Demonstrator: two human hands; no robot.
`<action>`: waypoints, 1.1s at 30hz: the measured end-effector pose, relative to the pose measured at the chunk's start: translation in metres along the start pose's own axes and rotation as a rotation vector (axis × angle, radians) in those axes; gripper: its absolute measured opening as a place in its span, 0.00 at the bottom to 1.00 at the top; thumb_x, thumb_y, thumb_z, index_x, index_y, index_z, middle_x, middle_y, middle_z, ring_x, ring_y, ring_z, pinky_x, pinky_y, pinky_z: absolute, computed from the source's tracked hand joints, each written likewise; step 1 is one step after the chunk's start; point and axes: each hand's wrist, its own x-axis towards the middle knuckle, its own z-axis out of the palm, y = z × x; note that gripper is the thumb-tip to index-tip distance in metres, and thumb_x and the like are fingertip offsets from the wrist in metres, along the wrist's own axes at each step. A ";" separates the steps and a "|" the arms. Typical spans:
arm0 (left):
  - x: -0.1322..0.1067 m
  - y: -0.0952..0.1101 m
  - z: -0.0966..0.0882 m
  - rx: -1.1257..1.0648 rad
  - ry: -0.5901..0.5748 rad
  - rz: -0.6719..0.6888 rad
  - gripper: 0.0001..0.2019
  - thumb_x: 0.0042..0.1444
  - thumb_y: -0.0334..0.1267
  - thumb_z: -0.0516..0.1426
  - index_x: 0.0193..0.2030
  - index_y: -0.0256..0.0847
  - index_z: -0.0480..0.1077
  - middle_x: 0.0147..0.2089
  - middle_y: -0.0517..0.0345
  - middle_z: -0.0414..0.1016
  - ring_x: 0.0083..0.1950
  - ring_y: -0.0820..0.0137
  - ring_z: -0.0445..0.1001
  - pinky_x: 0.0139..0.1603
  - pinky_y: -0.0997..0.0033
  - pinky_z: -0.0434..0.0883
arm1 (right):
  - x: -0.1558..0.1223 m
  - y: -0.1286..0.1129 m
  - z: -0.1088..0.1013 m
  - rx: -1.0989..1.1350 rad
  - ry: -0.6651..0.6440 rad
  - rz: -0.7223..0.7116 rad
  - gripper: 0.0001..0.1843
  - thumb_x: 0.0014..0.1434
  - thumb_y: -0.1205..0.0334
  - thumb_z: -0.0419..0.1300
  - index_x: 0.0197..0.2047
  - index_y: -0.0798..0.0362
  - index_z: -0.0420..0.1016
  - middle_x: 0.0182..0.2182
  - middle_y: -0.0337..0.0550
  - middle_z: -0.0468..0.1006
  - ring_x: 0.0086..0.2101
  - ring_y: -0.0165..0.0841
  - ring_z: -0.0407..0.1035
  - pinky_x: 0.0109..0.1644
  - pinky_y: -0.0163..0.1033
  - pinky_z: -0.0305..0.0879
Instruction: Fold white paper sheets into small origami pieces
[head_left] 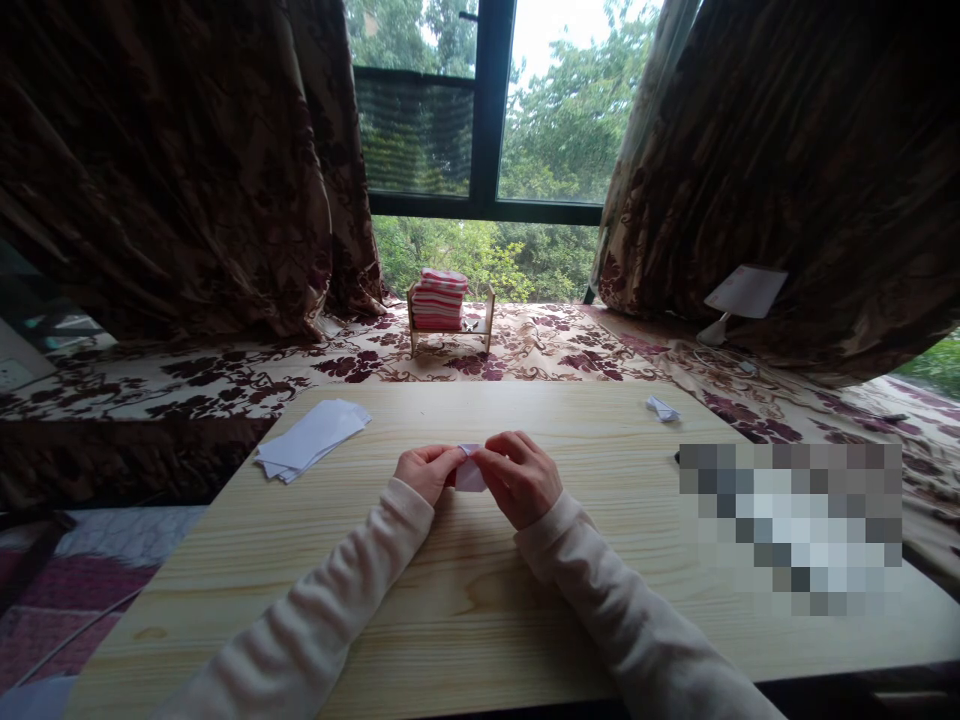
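Paper [471, 477], white and folded, is grasped over the wood-grain desk [457, 620] by fingers of both the left hand [427, 472] and right hand [525, 480]. Overlapping white sheets [313, 438] lie to the left; a folded white scrap [663, 409] rests toward the right.

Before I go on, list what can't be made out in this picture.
Head view: part of the folded paper, covered by the left hand and right hand.
Head view: the far-right item on the table, blurred by pixelation.
Head view: the object on the rack beside the striped cloths, too small.
Head view: upper ends of the sleeves, cut off by the bottom edge.
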 end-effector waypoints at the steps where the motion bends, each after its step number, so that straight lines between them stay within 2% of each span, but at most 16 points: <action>1: 0.001 -0.001 -0.001 -0.018 -0.006 -0.011 0.06 0.33 0.37 0.60 0.18 0.35 0.71 0.15 0.62 0.66 0.19 0.77 0.63 0.21 0.77 0.62 | 0.001 -0.001 0.000 -0.015 -0.005 -0.012 0.11 0.57 0.67 0.50 0.36 0.50 0.75 0.28 0.44 0.70 0.30 0.31 0.61 0.33 0.35 0.60; 4: 0.003 -0.001 -0.003 -0.053 -0.020 -0.034 0.05 0.34 0.36 0.58 0.16 0.36 0.70 0.15 0.61 0.66 0.20 0.75 0.64 0.22 0.75 0.64 | 0.002 -0.002 -0.001 -0.035 -0.012 -0.050 0.11 0.56 0.68 0.51 0.34 0.49 0.75 0.28 0.44 0.70 0.30 0.31 0.61 0.33 0.35 0.60; 7: 0.003 -0.001 -0.003 -0.053 -0.021 -0.024 0.09 0.35 0.40 0.59 0.15 0.36 0.69 0.16 0.60 0.67 0.19 0.75 0.65 0.22 0.75 0.65 | 0.002 -0.002 -0.002 -0.046 -0.007 -0.057 0.12 0.56 0.69 0.51 0.33 0.48 0.75 0.28 0.43 0.70 0.30 0.30 0.61 0.33 0.35 0.60; 13: 0.000 0.001 -0.001 0.014 0.019 0.021 0.10 0.34 0.40 0.61 0.21 0.34 0.73 0.17 0.61 0.70 0.21 0.75 0.66 0.25 0.75 0.66 | 0.001 -0.002 -0.001 0.027 0.002 0.006 0.10 0.54 0.68 0.53 0.34 0.48 0.75 0.29 0.43 0.69 0.30 0.31 0.60 0.32 0.36 0.61; 19: -0.004 0.004 -0.003 0.299 0.130 0.270 0.11 0.41 0.42 0.57 0.25 0.34 0.75 0.21 0.59 0.73 0.25 0.73 0.67 0.28 0.76 0.64 | -0.006 0.007 0.012 0.259 0.120 0.301 0.09 0.53 0.60 0.54 0.35 0.52 0.74 0.32 0.45 0.68 0.35 0.33 0.64 0.35 0.39 0.64; 25: -0.008 0.005 -0.001 0.450 0.109 0.443 0.11 0.44 0.41 0.55 0.24 0.35 0.74 0.24 0.58 0.71 0.27 0.72 0.67 0.30 0.76 0.64 | -0.011 0.013 0.023 0.371 0.089 0.387 0.12 0.53 0.58 0.53 0.27 0.54 0.74 0.29 0.44 0.69 0.33 0.32 0.64 0.33 0.37 0.63; 29: -0.011 0.007 0.001 0.476 0.092 0.449 0.11 0.45 0.41 0.55 0.22 0.34 0.72 0.23 0.59 0.69 0.27 0.74 0.66 0.29 0.77 0.63 | -0.010 0.012 0.024 0.417 0.071 0.389 0.09 0.51 0.59 0.55 0.25 0.54 0.72 0.27 0.41 0.68 0.28 0.29 0.63 0.32 0.36 0.62; 33: -0.010 0.005 0.004 0.399 0.115 0.379 0.11 0.42 0.42 0.55 0.22 0.34 0.72 0.19 0.61 0.68 0.24 0.75 0.64 0.25 0.77 0.62 | -0.010 0.013 0.024 0.466 0.042 0.385 0.09 0.52 0.61 0.54 0.24 0.54 0.69 0.24 0.39 0.67 0.26 0.28 0.62 0.31 0.35 0.61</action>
